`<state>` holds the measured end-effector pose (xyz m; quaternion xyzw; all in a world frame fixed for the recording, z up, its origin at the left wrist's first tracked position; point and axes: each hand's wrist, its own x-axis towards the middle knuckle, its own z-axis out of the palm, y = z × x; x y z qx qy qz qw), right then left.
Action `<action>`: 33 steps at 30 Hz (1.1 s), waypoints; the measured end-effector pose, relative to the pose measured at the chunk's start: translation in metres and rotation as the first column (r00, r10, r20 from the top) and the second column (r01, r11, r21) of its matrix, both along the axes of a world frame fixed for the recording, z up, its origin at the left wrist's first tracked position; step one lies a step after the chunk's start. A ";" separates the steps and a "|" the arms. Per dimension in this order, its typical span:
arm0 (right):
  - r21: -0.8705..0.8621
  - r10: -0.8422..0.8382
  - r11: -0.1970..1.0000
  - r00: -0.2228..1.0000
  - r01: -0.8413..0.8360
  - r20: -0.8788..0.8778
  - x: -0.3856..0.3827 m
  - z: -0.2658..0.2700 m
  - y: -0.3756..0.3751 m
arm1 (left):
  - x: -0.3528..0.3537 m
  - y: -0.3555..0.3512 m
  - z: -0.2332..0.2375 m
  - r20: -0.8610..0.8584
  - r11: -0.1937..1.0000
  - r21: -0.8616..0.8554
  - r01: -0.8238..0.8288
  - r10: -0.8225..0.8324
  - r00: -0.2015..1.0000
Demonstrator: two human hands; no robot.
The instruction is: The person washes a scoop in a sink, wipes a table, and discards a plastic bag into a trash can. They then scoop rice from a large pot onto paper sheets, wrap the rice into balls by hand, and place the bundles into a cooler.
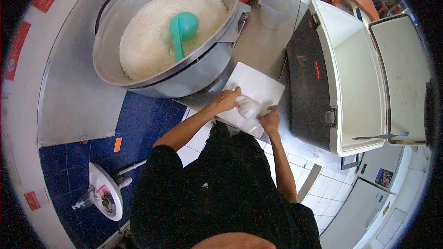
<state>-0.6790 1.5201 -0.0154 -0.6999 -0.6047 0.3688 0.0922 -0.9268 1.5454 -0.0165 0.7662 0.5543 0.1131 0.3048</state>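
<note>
A small clear plastic bag (249, 109) with white contents, possibly rice, lies on a white square board (256, 80) at the counter's near edge. My left hand (228, 100) has its fingers closed at the bag's left end. At the other end, my right hand (270, 120) pinches the plastic near the board's right side. Beyond my left hand is a large metal pot (198, 73) full of white rice (145, 37). A teal scoop (186, 26) rests on that rice, its handle pointing toward me.
On the right stands a dark cooler box (310, 74) with its white lid (406, 69) swung open. A translucent plastic container (271, 11) sits on the metal counter (256, 41) behind the board. Low on the left, a small white sink (115, 198) juts from the blue-tiled wall (143, 120).
</note>
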 end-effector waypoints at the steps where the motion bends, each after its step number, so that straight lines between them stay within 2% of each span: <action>1: 0.004 0.011 1.000 1.000 -0.011 -0.002 -0.002 0.000 0.004 | 0.005 0.009 -0.012 -0.002 1.000 0.004 -0.011 0.011 1.000; 3: 0.205 0.038 0.973 0.950 -0.106 0.310 -0.011 0.008 0.009 | 0.025 0.030 0.002 -0.346 0.996 -0.002 0.090 -0.085 0.934; 4: 0.197 0.041 0.975 0.950 -0.107 0.310 -0.008 -0.005 0.014 | 0.031 0.035 0.007 -0.345 0.996 -0.010 0.089 -0.087 0.935; 6: 0.258 0.246 0.901 0.901 -0.348 0.357 0.006 -0.042 0.027 | 0.040 0.041 0.010 -0.551 0.899 0.253 0.358 -0.171 0.817; 7: 0.252 0.238 0.906 0.903 -0.339 0.358 0.003 -0.042 0.033 | 0.039 0.044 0.007 -0.547 0.896 0.249 0.368 -0.183 0.817; 9: -0.045 0.306 0.951 0.906 -0.306 0.292 -0.002 -0.026 0.042 | 0.037 0.052 0.003 -0.365 0.912 -0.118 0.394 -0.408 0.837; 10: 0.013 0.269 0.961 0.944 -0.276 0.193 -0.001 -0.016 0.032 | 0.034 0.047 -0.001 -0.365 0.905 -0.115 0.410 -0.422 0.830; 11: 0.021 0.250 0.966 0.948 -0.259 0.195 -0.009 -0.015 0.019 | 0.027 0.036 -0.006 -0.272 0.950 -0.019 0.311 -0.305 0.913; 13: 0.358 0.066 0.920 0.964 -0.159 0.257 -0.026 -0.016 -0.013 | 0.016 0.002 -0.018 -0.088 0.992 0.075 0.103 -0.096 0.991; 14: 0.350 0.061 0.928 0.977 -0.132 0.206 -0.030 -0.015 -0.030 | 0.013 -0.016 -0.023 -0.018 0.997 0.083 0.008 -0.006 1.000; 15: 0.336 0.056 0.936 0.986 -0.106 0.155 -0.036 -0.014 -0.046 | 0.013 -0.033 -0.031 -0.011 0.997 0.081 0.012 -0.011 1.000; 16: 0.332 0.049 0.938 0.986 -0.101 0.162 -0.045 -0.011 -0.057 | 0.014 -0.048 -0.038 0.154 0.969 0.238 -0.066 0.029 0.988; 17: 0.454 0.024 0.888 0.994 -0.069 0.104 -0.055 -0.009 -0.068 | 0.013 -0.060 -0.042 0.321 0.915 0.370 -0.163 0.039 0.946; 18: 0.566 0.006 0.823 0.999 -0.031 0.047 -0.061 -0.008 -0.078 | 0.014 -0.070 -0.031 0.332 0.920 0.360 -0.155 0.029 0.943; 19: 0.562 -0.006 0.827 0.998 -0.030 0.062 -0.064 -0.009 -0.083 | 0.015 -0.077 -0.020 0.267 0.904 0.401 -0.147 0.038 0.963; 20: 0.510 -0.047 0.858 0.998 0.056 -0.031 -0.069 -0.007 -0.082 | 0.014 -0.075 -0.011 0.201 0.883 0.449 -0.134 0.046 0.979; 21: 0.448 -0.094 0.883 0.988 0.139 -0.122 -0.074 -0.005 -0.081 | 0.015 -0.073 -0.014 0.212 0.884 0.449 -0.128 0.034 0.977; 22: 0.391 -0.200 0.890 0.972 0.233 -0.124 -0.077 -0.004 -0.074 | 0.016 -0.071 -0.017 0.251 0.898 0.411 -0.157 0.054 0.966; 23: 0.398 -0.217 0.884 0.969 0.245 -0.113 -0.082 -0.005 -0.063 | 0.019 -0.067 -0.021 0.288 0.910 0.373 -0.179 0.070 0.955; 24: 0.361 -0.319 0.852 0.922 0.380 -0.218 -0.084 -0.012 -0.055 | 0.027 -0.063 -0.028 0.300 0.912 0.374 -0.165 0.049 0.953; 25: 0.311 -0.414 0.804 0.852 0.507 -0.320 -0.085 -0.018 -0.045 | 0.039 -0.059 -0.035 0.513 0.957 0.041 -0.287 0.226 0.828; 26: 0.141 -0.522 0.772 0.745 0.619 -0.415 -0.088 -0.021 -0.030 | 0.045 -0.059 -0.035 0.617 0.898 -0.314 -0.309 0.441 0.652; 27: 0.153 -0.531 0.757 0.734 0.635 -0.423 -0.087 -0.020 -0.028 | 0.044 -0.054 -0.034 0.624 0.909 -0.301 -0.290 0.417 0.661; 28: -0.013 -0.569 0.729 0.596 0.684 -0.566 -0.085 -0.017 -0.023 | 0.043 -0.046 -0.032 0.695 0.825 -0.512 -0.240 0.562 0.449; 29: -0.188 -0.602 0.703 0.433 0.685 -0.671 -0.083 -0.006 -0.021 | 0.044 -0.044 -0.030 0.676 0.708 -0.694 -0.129 0.703 0.221; 30: -0.158 -0.487 0.759 0.390 0.632 -0.781 -0.079 0.009 -0.017 | 0.046 -0.044 -0.013 0.691 0.696 -0.712 -0.090 0.718 0.087; 31: -0.051 -0.360 0.827 0.458 0.559 -0.813 -0.076 0.023 -0.015 | 0.048 -0.038 0.003 0.701 0.708 -0.701 -0.086 0.707 0.094; 33: 0.093 -0.226 0.819 0.467 0.566 -0.855 -0.080 0.074 -0.015 | 0.052 -0.030 0.070 0.805 0.815 -0.560 -0.149 0.578 0.137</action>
